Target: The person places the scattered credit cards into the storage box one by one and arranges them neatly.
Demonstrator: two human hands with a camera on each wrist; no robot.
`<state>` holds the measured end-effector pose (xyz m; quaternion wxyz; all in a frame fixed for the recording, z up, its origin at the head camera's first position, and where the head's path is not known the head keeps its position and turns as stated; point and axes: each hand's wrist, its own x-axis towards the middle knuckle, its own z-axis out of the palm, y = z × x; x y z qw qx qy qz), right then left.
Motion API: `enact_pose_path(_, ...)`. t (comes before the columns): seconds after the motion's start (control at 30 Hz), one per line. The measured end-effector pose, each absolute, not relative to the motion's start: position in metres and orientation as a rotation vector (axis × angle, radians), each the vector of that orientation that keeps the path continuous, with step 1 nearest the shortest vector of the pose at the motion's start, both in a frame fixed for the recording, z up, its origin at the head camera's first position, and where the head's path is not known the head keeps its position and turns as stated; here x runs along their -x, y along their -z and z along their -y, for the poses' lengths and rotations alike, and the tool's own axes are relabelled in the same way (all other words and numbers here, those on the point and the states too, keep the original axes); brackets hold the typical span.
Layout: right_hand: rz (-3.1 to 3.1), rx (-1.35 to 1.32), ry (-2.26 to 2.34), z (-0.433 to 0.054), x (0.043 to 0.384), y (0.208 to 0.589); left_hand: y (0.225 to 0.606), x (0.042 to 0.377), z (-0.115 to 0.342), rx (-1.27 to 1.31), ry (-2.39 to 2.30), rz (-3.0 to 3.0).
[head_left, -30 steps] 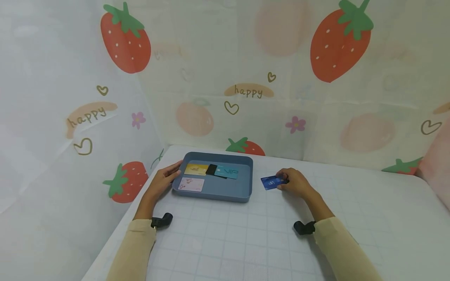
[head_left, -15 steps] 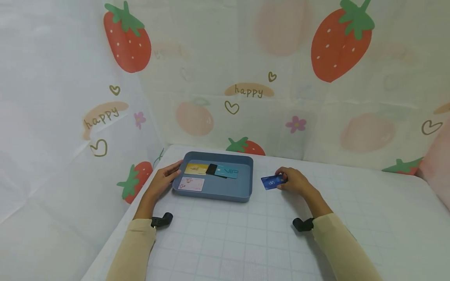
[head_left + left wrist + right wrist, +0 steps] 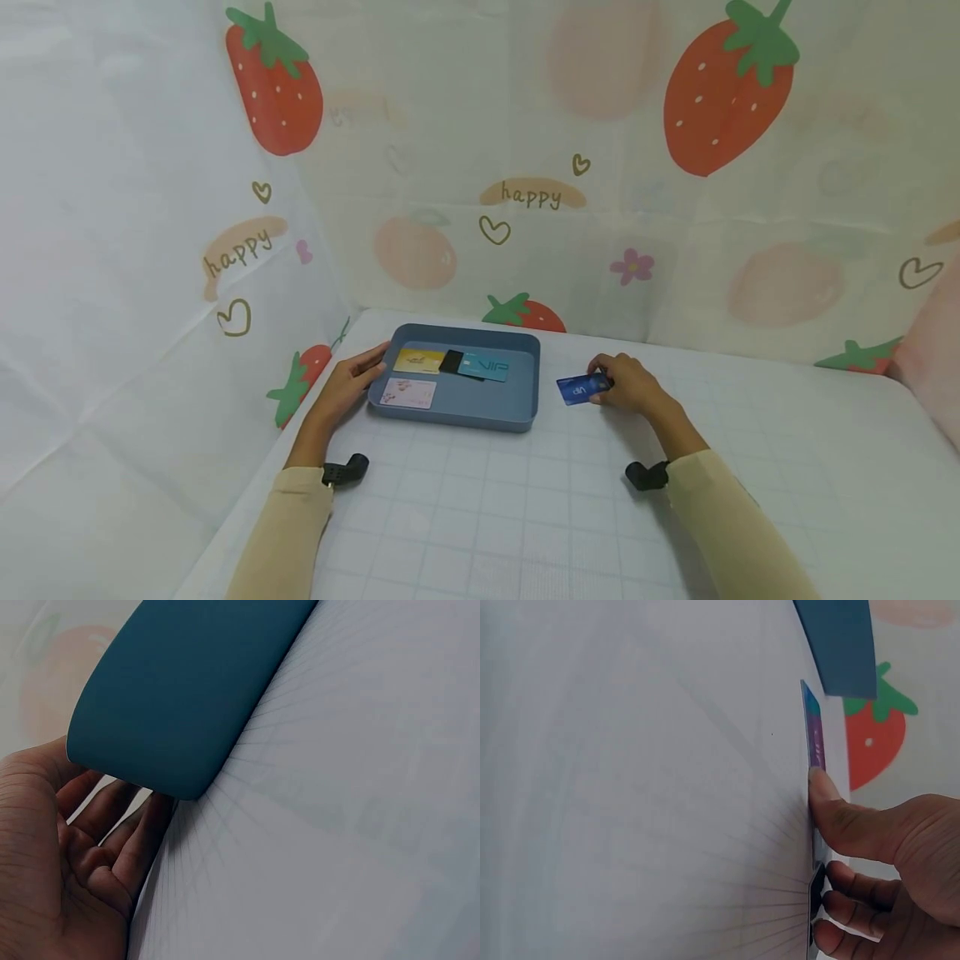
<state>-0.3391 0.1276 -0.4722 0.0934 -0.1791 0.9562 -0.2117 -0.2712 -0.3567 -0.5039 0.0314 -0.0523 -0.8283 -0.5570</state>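
Observation:
My right hand (image 3: pixel 626 385) pinches a blue VIP card (image 3: pixel 579 389) to the right of the tray, with the thumb on its near edge. In the right wrist view, the card (image 3: pixel 814 727) is seen nearly edge-on, and something flat and black (image 3: pixel 817 894) shows under the other fingertips; I cannot tell whether it is a separate card. My left hand (image 3: pixel 347 390) holds the blue-grey tray (image 3: pixel 457 423) at its left end, thumb at the rim and fingers against the outer wall. Inside lie a yellow card (image 3: pixel 417 361), a pink-white card (image 3: pixel 408 393), a black card (image 3: pixel 451 362) and a teal VIP card (image 3: pixel 487 367) overlapping it.
A white, grid-patterned cloth (image 3: pixel 480 517) covers the table. Behind it hangs a curtain (image 3: pixel 465 125) printed with strawberries, and a pale curtain closes off the left side. Something pink (image 3: pixel 930 333) stands at the far right edge.
The blue card stays almost in place while the right hand and wrist shift very slightly. The left hand and tray hold still. The left curtain's print has drifted to the right.

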Motion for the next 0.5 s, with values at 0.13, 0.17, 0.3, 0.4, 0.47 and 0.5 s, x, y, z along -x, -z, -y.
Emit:
enact_pose_path(0.13,-2.848,0.549,0.569,-0.127,0.341,0.47,0.52,0.28,0.363,0.147,1.76,2.521)
enact_pose_path(0.17,-2.854,0.556,0.553,-0.127,0.341,0.47,0.522,0.281,0.364,0.15,1.763,2.517)
enact_pose_path(0.3,-2.889,0.597,0.496,-0.127,0.342,0.469,0.524,0.282,0.365,0.155,1.777,2.498)
enact_pose_path(0.4,-2.913,0.606,0.474,-0.127,0.342,0.471,0.523,0.281,0.365,0.166,1.762,2.497)
enact_pose_path(0.47,-2.919,0.608,0.475,-0.127,0.343,0.472,0.522,0.28,0.365,0.171,1.752,2.499)
enact_pose_path(0.5,-2.92,0.603,0.481,-0.128,0.343,0.473,0.522,0.28,0.365,0.173,1.751,2.499)
